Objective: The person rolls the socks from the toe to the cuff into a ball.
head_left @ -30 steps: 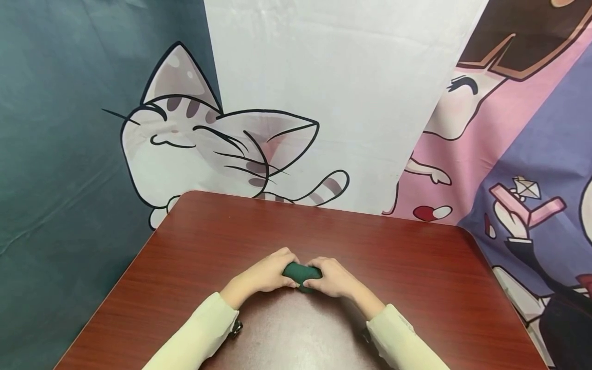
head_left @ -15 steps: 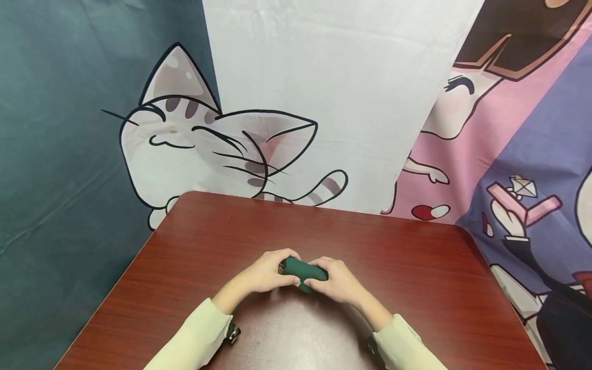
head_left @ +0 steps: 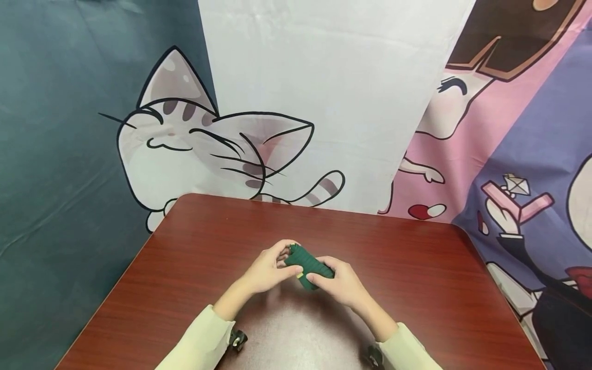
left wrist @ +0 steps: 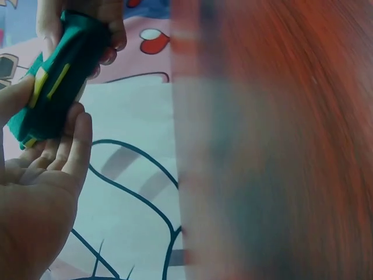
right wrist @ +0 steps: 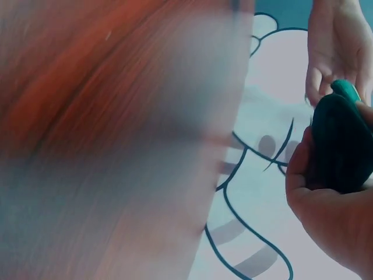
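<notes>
Both hands hold a dark green ribbed cloth roll [head_left: 311,261] above the middle of the table. It tilts, its far end toward the upper left in the head view. Yellow strips show along its side in the left wrist view, where the cloth [left wrist: 67,76] looks folded over. My left hand [head_left: 267,271] has its thumb on the roll at a yellow strip, with fingers behind and under the far end. My right hand [head_left: 346,281] grips the near end, thumb on top; in the right wrist view that hand [right wrist: 326,219] wraps round the dark end [right wrist: 341,146].
The reddish-brown wooden table [head_left: 208,231] spreads out around the hands. Behind it hang cloth backdrops with a cartoon cat [head_left: 185,139] and cartoon figures. A small black device [head_left: 238,339] sits at the left cuff, another [head_left: 374,354] at the right cuff.
The roll has turned from lying nearly level across to a slant, its left end raised and swung away. The left fingers have loosened round that end, uncovering more of it; the right hand still grips.
</notes>
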`<state>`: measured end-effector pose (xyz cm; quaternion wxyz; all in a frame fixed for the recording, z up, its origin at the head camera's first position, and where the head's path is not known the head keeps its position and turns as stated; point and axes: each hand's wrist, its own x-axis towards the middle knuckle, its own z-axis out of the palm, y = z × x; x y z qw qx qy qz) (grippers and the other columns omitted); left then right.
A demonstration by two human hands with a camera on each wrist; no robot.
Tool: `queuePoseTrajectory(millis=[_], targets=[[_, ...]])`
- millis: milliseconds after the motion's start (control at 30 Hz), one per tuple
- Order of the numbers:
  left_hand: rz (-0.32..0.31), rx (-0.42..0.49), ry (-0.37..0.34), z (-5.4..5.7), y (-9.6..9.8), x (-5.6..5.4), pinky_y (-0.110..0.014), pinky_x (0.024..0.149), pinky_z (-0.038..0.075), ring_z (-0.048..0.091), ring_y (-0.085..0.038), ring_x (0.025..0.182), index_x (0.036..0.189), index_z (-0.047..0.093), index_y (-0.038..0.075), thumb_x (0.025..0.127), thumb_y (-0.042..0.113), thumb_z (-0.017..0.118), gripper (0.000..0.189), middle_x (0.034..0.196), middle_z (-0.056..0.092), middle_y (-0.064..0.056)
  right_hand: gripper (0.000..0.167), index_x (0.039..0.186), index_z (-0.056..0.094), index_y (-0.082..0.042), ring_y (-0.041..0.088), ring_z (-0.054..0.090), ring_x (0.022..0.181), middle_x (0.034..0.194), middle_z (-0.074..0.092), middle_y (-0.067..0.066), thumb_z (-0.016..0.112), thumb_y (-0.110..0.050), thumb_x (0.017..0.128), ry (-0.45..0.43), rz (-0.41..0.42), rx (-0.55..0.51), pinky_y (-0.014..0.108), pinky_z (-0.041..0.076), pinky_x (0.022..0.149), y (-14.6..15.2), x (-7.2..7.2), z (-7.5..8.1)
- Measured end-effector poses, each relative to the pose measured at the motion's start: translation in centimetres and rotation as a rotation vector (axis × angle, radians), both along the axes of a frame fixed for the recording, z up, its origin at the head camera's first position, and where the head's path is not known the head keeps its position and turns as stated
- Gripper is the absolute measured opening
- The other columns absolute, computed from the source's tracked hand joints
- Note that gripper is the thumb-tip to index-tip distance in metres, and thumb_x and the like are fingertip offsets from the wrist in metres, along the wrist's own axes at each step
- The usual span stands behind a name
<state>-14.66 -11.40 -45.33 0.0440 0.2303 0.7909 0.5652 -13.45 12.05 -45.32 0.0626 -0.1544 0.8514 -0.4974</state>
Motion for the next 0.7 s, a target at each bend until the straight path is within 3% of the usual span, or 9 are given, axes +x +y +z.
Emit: queuePoseTrajectory(millis=[200, 400, 533, 700], targets=[[0.028, 0.103, 0.004, 0.7, 0.9, 0.3, -0.043, 0.099, 0.053, 0.067, -0.023, 0.109, 0.139, 0.05, 0.001, 0.093, 0.016, 0.074, 0.054, 0.124, 0.068, -0.016, 0.035, 0.112, 0.07, -0.009, 0.018, 0.065, 0.078, 0.091, 0.071, 0.004, 0.08, -0.033, 0.088, -0.123, -0.059, -0.121, 0.031, 0.054, 0.068, -0.2, 0.9, 0.8], [0.024, 0.184, 0.011, 1.1, 1.8, 0.6, -0.033, 0.088, 0.056, 0.067, -0.02, 0.101, 0.139, 0.051, 0.001, 0.096, 0.011, 0.07, 0.048, 0.127, 0.067, -0.018, 0.036, 0.113, 0.067, -0.002, 0.019, 0.066, 0.083, 0.095, 0.071, 0.008, 0.078, -0.028, 0.089, -0.229, -0.075, -0.256, 0.039, 0.056, 0.079, -0.3, 1.7, 1.4], [0.016, 0.225, 0.011, 1.4, 2.5, 0.8, -0.025, 0.086, 0.056, 0.069, -0.019, 0.102, 0.137, 0.053, 0.0, 0.097, 0.008, 0.067, 0.043, 0.122, 0.069, -0.02, 0.038, 0.116, 0.064, 0.002, 0.02, 0.067, 0.088, 0.098, 0.07, 0.009, 0.076, -0.024, 0.091, -0.277, -0.071, -0.341, 0.035, 0.056, 0.082, -0.3, 2.1, 1.7], [0.009, 0.256, -0.015, 1.9, 3.2, 1.2, -0.025, 0.086, 0.057, 0.071, -0.02, 0.101, 0.138, 0.054, 0.0, 0.099, 0.009, 0.065, 0.042, 0.122, 0.068, -0.023, 0.038, 0.118, 0.062, 0.006, 0.018, 0.067, 0.088, 0.098, 0.071, 0.008, 0.073, -0.02, 0.092, -0.307, -0.09, -0.448, 0.031, 0.055, 0.083, -0.2, 2.7, 1.9]])
